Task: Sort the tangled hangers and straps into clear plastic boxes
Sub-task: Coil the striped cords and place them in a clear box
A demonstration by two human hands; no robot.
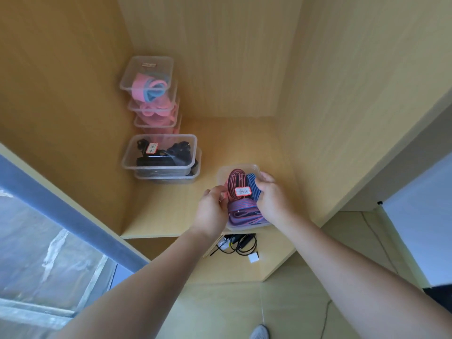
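While both hands are wrapped round the clear plastic box point(244, 168) of red, purple and blue striped straps point(236, 183), left hand point(212, 209) pinching the near-left side and right hand point(271, 199) curled over the right rim, it's sitting right at the front lip of the pale wooden shelf point(232, 143). I reckon the trick is sliding it level and straight back, well away from the edge, next to the lidded box of black straps point(159, 152).
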